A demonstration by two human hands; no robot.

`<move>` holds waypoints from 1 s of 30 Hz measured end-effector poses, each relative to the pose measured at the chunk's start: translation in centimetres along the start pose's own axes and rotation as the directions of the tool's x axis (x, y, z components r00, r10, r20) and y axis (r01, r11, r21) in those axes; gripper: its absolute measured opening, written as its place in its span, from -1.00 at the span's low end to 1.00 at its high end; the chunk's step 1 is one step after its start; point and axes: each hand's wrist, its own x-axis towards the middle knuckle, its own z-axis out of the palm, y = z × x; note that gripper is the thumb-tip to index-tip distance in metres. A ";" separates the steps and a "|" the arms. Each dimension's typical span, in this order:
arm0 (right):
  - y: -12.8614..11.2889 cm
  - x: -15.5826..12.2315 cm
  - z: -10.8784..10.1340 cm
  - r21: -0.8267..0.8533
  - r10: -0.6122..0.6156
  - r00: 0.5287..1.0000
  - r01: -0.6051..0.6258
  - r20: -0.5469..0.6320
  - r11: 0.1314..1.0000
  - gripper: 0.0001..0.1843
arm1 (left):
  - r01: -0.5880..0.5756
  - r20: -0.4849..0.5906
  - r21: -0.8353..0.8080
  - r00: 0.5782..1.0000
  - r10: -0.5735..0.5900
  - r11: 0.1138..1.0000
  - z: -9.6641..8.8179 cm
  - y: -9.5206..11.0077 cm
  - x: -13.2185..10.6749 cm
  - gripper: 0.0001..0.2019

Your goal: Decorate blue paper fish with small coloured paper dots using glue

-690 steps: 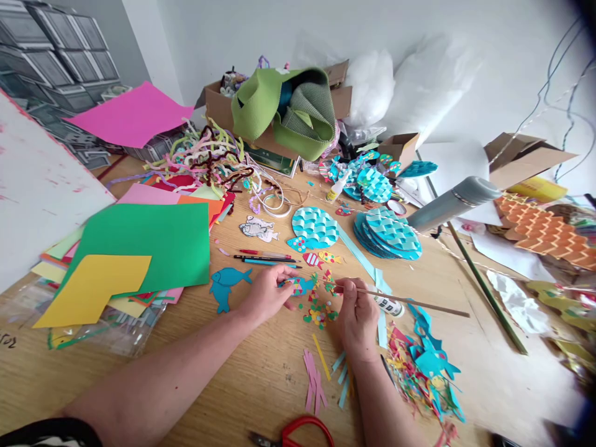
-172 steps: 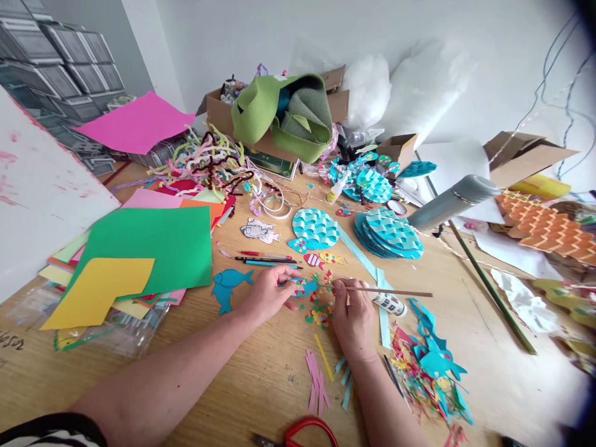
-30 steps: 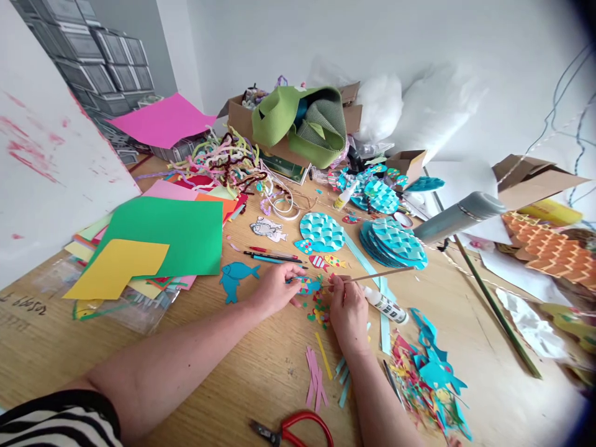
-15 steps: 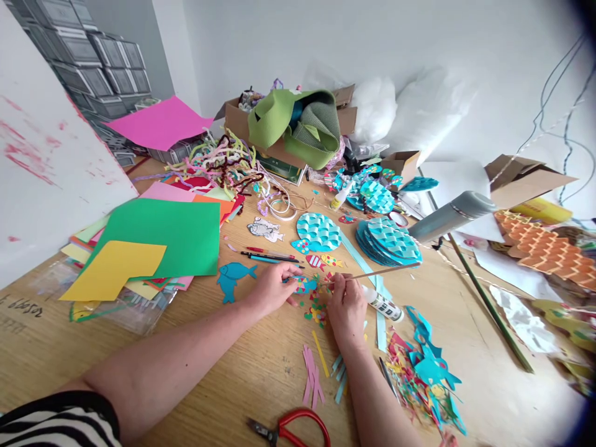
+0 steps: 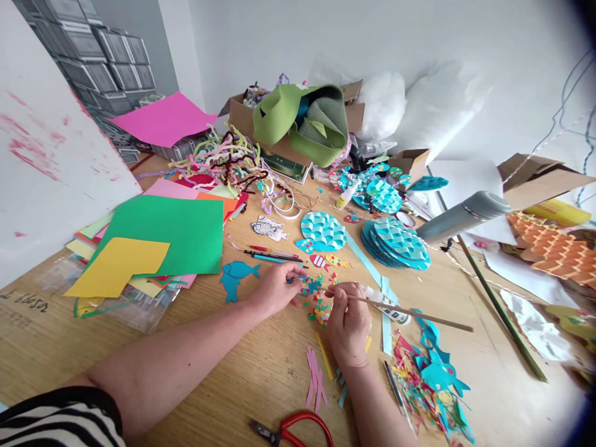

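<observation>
My left hand (image 5: 279,288) pinches the edge of a small blue paper fish (image 5: 309,285) decorated with coloured pieces. A thin brown stick (image 5: 423,315) is gripped in my right hand (image 5: 349,320), its tip pointing at the fish and its long end sticking out to the right. Small coloured paper bits (image 5: 321,311) lie between my hands. A white glue bottle (image 5: 395,311) rests on its side, partly behind my right hand. Left of my left hand lies a plain blue paper fish (image 5: 236,277), with pens (image 5: 274,255) just beyond.
Red-handled cutters (image 5: 298,422) lie at the front edge. Pink strips (image 5: 315,379) and blue cutouts with scraps (image 5: 440,369) are nearby. Coloured paper sheets (image 5: 181,239) fill the left. Woven blue discs (image 5: 395,242) and a grey flask (image 5: 465,214) stand to the right.
The stick has swung in my right hand, its far end now lower and farther to the right. My right hand has turned slightly, while my left still pinches the fish.
</observation>
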 end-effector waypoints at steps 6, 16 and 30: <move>-0.6 0.3 0.0 -0.030 -0.092 0.994 0.094 0.058 0.995 -0.82 | 0.011 0.000 0.027 1.000 -0.011 1.000 0.1 0.2 0.0 -0.81; -0.5 0.2 0.0 -0.059 -0.128 0.985 0.135 0.114 0.989 -0.84 | -0.016 0.022 0.027 1.000 0.016 1.000 0.0 -0.2 0.0 -0.82; -0.4 0.2 0.0 -0.066 -0.143 0.980 0.153 0.137 0.986 -0.84 | -0.020 0.023 0.024 1.000 0.020 1.000 0.0 0.0 -0.1 -0.83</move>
